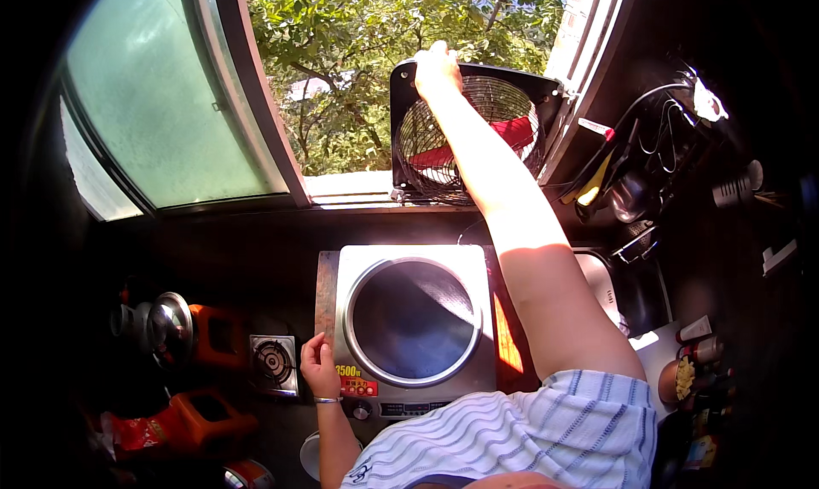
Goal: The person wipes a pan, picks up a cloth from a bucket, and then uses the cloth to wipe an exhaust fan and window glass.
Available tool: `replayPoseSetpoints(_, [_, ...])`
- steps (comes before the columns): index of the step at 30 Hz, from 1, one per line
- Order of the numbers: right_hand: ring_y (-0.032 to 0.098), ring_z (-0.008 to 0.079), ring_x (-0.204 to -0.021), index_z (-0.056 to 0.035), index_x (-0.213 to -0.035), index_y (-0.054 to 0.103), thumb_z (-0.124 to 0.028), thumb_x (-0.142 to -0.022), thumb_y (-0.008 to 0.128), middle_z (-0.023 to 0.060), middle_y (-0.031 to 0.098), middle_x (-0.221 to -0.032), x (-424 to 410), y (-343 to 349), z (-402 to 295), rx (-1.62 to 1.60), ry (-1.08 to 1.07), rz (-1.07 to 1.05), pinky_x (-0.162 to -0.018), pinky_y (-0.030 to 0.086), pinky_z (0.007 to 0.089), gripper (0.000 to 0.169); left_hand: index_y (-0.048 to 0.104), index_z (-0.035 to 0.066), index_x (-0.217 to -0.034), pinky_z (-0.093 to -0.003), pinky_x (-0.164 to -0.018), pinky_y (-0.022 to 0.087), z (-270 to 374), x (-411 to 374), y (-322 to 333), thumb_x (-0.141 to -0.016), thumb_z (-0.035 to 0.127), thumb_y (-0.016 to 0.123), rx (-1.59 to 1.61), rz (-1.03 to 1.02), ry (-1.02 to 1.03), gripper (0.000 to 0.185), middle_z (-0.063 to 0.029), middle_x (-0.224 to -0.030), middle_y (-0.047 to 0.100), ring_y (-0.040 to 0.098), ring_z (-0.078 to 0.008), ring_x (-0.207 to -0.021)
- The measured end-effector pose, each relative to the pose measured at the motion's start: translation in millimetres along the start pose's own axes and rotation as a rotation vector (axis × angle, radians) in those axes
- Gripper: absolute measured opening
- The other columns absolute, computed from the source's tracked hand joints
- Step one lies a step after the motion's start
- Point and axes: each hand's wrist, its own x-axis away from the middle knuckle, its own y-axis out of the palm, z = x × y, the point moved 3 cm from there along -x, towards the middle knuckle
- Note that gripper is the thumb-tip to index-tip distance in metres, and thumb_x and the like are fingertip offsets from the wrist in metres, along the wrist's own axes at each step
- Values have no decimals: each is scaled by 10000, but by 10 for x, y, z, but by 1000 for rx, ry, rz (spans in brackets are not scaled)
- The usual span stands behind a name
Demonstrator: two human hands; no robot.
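My right hand (pixel 439 73) reaches up to the window, its fingers over the top edge of a black-framed exhaust fan (pixel 402 115). Red blades (pixel 512 131) show behind the fan's round wire guard. The fan stands on the window sill at the right side of the opening, and my forearm hides part of it. My left hand (pixel 320 366) hangs loosely curled and empty near the left edge of a steel induction cooker (pixel 416 390). Whether it touches the cooker is unclear. A round, concave dark cooking surface with a metal rim (pixel 409 323) fills the cooker's top.
A sliding frosted window pane (pixel 173 105) is at the left. Utensils, including a ladle (pixel 630 198), hang at the right above a sink (pixel 640 291). A bowl of yellow pieces (pixel 672 381) stands lower right. A small gas burner (pixel 275 363) and orange stools (pixel 214 418) are lower left.
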Motion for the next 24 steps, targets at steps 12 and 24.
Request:
replayPoseSetpoints(12, [537, 293, -912, -190, -964, 634, -161, -759, 547, 149, 516, -953, 265, -736, 1227, 53, -408, -107, -812, 430, 361, 225, 562, -32, -985, -217, -736, 426, 748, -391, 587, -810, -1, 491, 81, -222, 159, 192, -36, -894, 517, 518, -95, -804])
replayPoseSetpoints(24, [570, 260, -719, -55, -733, 589, -230, -812, 501, 106, 556, -758, 859, -380, 631, 81, -457, 342, -643, 463, 381, 211, 498, 21, -1127, -362, -874, 384, 2312, -1497, 2898, -779, 97, 542, -110, -294, 1014, 358, -165, -1045, 529, 502, -303, -974])
